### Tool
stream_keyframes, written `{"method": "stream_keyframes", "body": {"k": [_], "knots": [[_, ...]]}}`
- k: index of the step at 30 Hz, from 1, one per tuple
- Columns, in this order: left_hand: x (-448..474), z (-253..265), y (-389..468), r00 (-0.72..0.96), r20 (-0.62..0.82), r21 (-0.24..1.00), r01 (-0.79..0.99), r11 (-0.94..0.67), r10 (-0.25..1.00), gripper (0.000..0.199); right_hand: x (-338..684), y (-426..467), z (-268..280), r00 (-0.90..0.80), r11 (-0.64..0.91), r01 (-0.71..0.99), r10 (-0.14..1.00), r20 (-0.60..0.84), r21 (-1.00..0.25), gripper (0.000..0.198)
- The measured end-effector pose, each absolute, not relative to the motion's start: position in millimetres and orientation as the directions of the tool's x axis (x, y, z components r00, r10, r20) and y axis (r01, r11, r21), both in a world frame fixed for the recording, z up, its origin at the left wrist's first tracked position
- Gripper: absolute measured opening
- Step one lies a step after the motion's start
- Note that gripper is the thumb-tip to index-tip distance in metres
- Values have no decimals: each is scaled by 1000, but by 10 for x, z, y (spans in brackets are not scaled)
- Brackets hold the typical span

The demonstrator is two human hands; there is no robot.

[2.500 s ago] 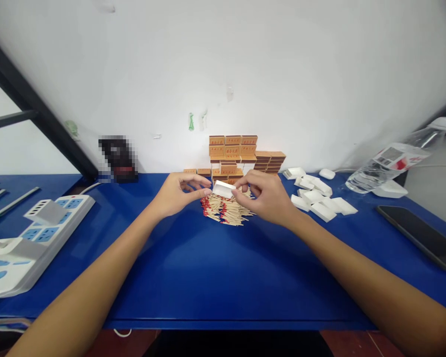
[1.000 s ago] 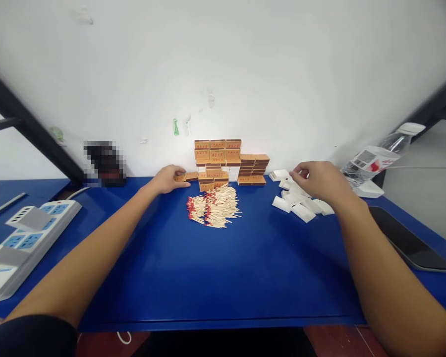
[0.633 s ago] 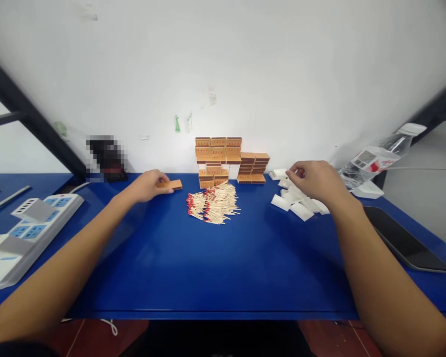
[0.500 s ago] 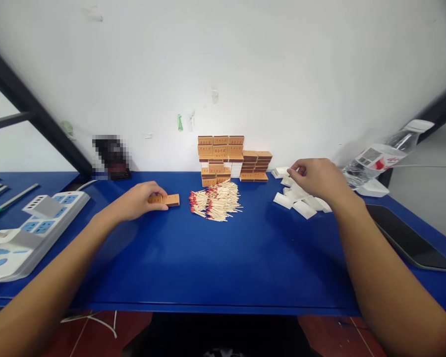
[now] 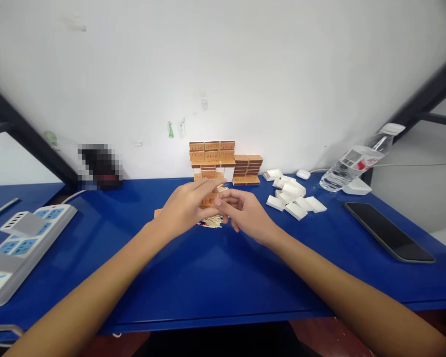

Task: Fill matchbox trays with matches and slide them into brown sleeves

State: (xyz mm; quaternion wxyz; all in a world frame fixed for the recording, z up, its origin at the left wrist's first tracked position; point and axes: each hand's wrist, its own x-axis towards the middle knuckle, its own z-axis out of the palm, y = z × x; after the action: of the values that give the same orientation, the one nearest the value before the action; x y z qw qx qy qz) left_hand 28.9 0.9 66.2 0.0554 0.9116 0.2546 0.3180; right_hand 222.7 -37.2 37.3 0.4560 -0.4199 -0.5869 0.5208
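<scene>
My left hand [image 5: 184, 206] is closed around an orange matchbox [image 5: 209, 200], held over the loose matches. My right hand [image 5: 245, 210] meets it at the box's right end, thumb and fingers pinched there. Whether a white inner tray sits between those fingers is hidden. Below and behind the hands lies the heap of red-tipped matches [image 5: 212, 222], mostly covered. Another orange matchbox [image 5: 157, 212] peeks out on the desk behind my left wrist. To the right is a loose pile of white matchbox trays [image 5: 293, 188].
Against the wall rise stacked matchboxes [image 5: 212, 155], with a lower stack [image 5: 247, 168] beside them. A tilted plastic bottle [image 5: 360, 158], a white case [image 5: 303, 174] and a phone [image 5: 390, 230] are on the right. A power strip [image 5: 33, 243] lies left on the blue desk [image 5: 223, 282].
Both hands have come together at the middle. My left hand lifted a matchbox from the left side; my right hand left the white tray pile. The view has shifted slightly.
</scene>
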Motion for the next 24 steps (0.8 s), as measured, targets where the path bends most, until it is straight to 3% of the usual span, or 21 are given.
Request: {"method": "stream_keyframes", "body": {"k": [4,7,15,19,24], "knots": [[256,507,47,604,615,298,417,-859,507,65,2306,-348,368,-108,67,3,992,67,-998,40],[156,435,71,542,628,353,441,-825,558,51,2400,-274,359,-48,69,26,996,68,-997,43],[137,250,112,462,638,452,424,-785,617,35,2398,-240,184,-106,76,69,992,69,-995,40],[149,214,125,377,658,476,462,-748,652,32,2373,-253,158,101,192,64,975,198,-979,38],[183,220,81,342,674,502,438,-746,655,33,2254,-335,172,-120,174,10,978,172,-985,31]]}}
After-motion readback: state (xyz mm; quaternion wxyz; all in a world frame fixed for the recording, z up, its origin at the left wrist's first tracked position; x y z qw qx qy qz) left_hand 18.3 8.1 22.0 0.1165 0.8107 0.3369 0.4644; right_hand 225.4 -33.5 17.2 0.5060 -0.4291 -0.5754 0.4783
